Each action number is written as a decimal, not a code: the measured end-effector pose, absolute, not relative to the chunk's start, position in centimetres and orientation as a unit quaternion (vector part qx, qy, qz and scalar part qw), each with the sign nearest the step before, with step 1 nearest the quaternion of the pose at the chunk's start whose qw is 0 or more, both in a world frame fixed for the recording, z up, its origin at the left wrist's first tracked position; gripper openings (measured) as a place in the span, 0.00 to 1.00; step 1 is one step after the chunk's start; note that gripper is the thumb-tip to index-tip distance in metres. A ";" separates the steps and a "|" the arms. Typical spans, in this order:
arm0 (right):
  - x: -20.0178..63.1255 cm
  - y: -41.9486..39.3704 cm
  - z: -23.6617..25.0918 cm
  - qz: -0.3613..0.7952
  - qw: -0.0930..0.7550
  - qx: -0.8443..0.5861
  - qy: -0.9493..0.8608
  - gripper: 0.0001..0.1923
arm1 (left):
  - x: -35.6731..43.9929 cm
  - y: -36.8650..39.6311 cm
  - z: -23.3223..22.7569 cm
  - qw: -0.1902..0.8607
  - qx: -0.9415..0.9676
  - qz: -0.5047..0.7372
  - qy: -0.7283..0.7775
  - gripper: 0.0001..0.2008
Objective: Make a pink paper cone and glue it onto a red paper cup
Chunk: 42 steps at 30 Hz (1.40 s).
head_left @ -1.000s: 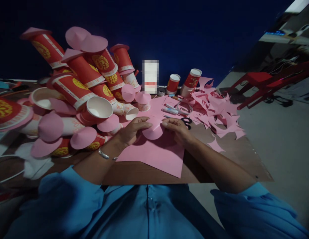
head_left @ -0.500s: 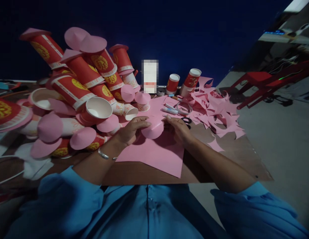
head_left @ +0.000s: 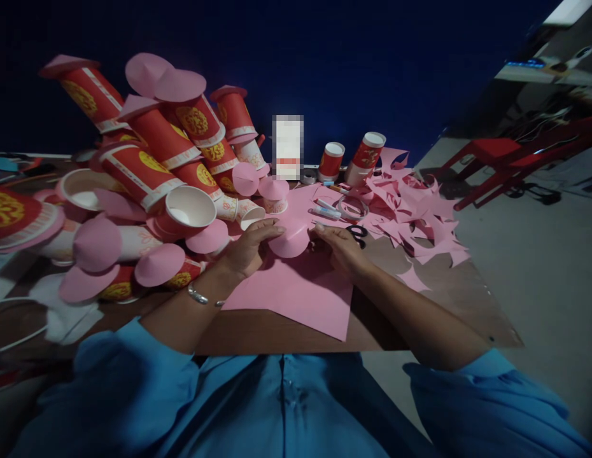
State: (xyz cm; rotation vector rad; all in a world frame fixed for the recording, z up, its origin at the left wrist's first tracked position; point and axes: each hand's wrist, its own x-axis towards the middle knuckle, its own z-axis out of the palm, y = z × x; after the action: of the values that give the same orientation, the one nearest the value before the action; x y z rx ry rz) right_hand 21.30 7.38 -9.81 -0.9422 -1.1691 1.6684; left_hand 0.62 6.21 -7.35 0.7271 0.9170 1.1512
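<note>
- Left hand (head_left: 248, 245): fingers curled, thumb and fingertips pinching the left edge of a small pink paper cone (head_left: 289, 238); a metal bracelet (head_left: 199, 295) sits at the wrist.
- Right hand (head_left: 341, 245): fingers bent, tips closed on the right edge of the same cone; the palm is turned down and cannot be seen.
- Pink paper cone: held between both hands just above a flat pink sheet (head_left: 296, 292); its far side is hidden behind the fingers, and whether its seam is joined cannot be told.
- Pink sheet: lies on the brown table (head_left: 449, 299), one corner reaching the near edge; its upper part is covered by the hands.
- Scissors (head_left: 357, 233): black handles only, just beyond the right hand; blades hidden.
- Tape roll (head_left: 352, 207) and a glue tube (head_left: 326, 212): small and dim, beyond the scissors.
- Pink offcuts (head_left: 415, 210): a loose heap on the right of the table.
- Red paper cups (head_left: 148, 172): a pile on the left, many capped with pink cones, several lying on their sides; the leftmost are cut off by the frame.
- Two upright cups (head_left: 348, 159): stand at the far edge against the dark blue wall.
- Blurred white object (head_left: 287, 146): not identifiable.
- Blue sleeves (head_left: 128, 381): fill the bottom of the view.
</note>
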 end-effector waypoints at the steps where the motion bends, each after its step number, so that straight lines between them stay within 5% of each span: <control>1: 21.4 7.4 -9.8 0.665 0.426 -0.374 -0.486 0.28 | 0.6 6.2 -7.4 0.678 0.323 0.518 0.409 0.14; 24: 21.5 7.0 -9.3 0.715 0.398 -0.321 -0.477 0.20 | 0.7 5.5 -6.6 0.747 0.390 0.403 0.356 0.17; 42: 21.6 7.0 -9.1 0.679 0.413 -0.333 -0.508 0.23 | 0.7 5.6 -6.9 0.720 0.398 0.438 0.361 0.14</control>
State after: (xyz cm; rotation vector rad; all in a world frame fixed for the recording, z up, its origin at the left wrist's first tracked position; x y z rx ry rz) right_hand 21.60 7.02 -9.06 -0.8387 -1.2770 1.7072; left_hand 0.72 5.64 -6.88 0.8801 0.7985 0.9680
